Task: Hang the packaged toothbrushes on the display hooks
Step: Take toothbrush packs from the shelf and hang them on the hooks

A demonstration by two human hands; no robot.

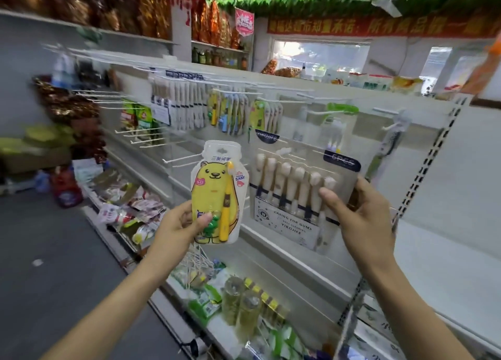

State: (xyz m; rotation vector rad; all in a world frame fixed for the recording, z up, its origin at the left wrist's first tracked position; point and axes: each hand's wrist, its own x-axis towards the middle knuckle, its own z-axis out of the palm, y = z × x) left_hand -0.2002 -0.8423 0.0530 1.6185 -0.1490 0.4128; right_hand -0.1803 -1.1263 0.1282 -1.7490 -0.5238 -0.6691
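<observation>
In the head view, two packs are held up in front of a white shop rack. The yellow bear pack (217, 194) is pinched at its bottom end by the left hand (180, 228), with the thumb pressed on the front. The pack is stood up tall, so its long way runs up and down, and its hang hole (221, 150) is seen at the very top, far from the grip. The big pack of six brushes (301, 194) is gripped on its right side by the right hand (360, 218), with the thumb laid across the front and the fingers curled behind the edge. This pack is tilted a little, with its top leaning to the left. Its own hang hole cannot be made out for sure. Bare white hooks (181, 159) are seen poking out of the rack just to the left of the bear pack's top. Higher up, a row of hung packs (238, 115) with the same kind of small brush is seen. The bear pack's hole is near the bare hooks, and they are nearer to the left hand than to the right. It is judged that the coming move depends on this: the hole at the top must be lined up with a hook tip, while the pack is steered from its bottom end. A small wobble at the bottom could be turned into a big swing at the top, so the hook could be missed.
</observation>
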